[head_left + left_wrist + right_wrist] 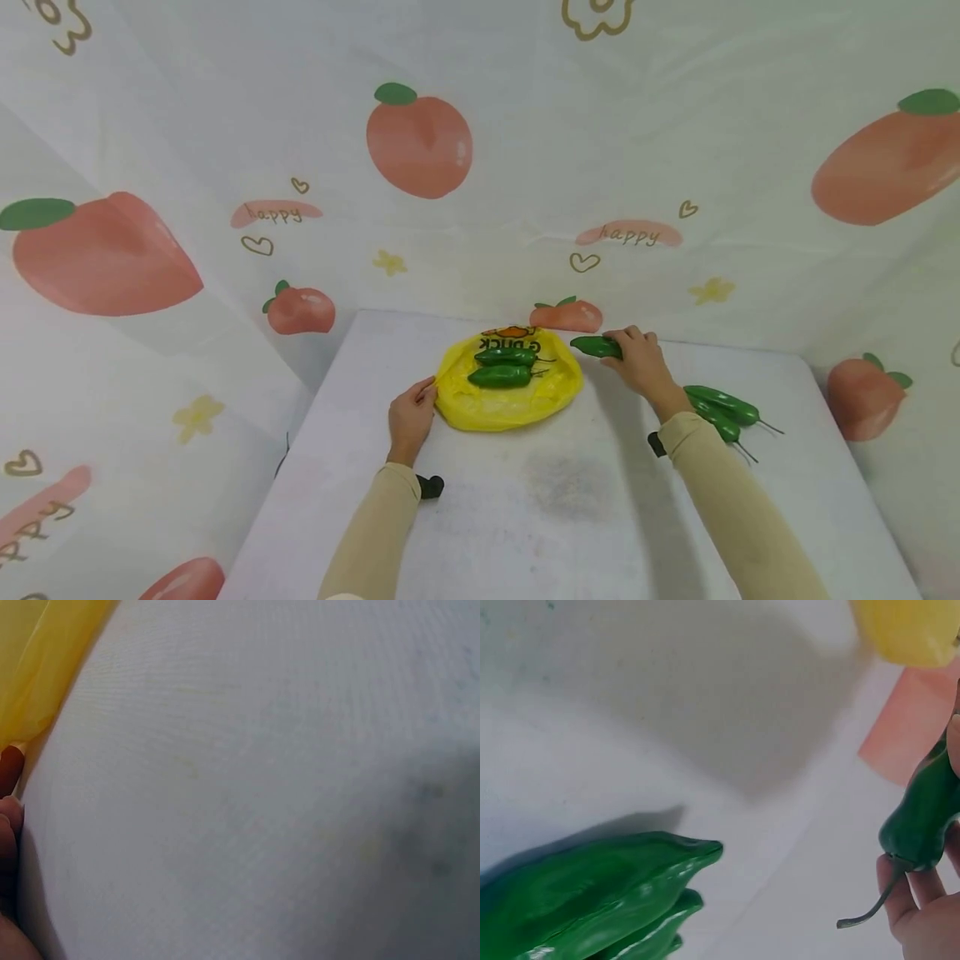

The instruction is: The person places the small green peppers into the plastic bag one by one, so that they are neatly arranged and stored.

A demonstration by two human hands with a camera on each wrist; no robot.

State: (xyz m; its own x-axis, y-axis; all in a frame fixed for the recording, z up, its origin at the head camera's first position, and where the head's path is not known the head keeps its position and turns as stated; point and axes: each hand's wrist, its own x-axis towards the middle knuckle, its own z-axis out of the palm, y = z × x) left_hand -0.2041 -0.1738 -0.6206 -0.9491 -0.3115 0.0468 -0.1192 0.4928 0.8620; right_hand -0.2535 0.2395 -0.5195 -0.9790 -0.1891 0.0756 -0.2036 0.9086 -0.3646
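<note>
A yellow plastic bag lies spread on the table with two green peppers on it. My left hand pinches the bag's left edge; in the left wrist view only a few fingertips show beside the yellow plastic. My right hand grips another green pepper just off the bag's right side, above the table. The right wrist view shows this held pepper with its stem hanging down past the fingers.
More green peppers lie together on the table's right, beside my right forearm. The white table meets a fruit-printed cloth backdrop at the back and sides. Dark straps sit on both wrists.
</note>
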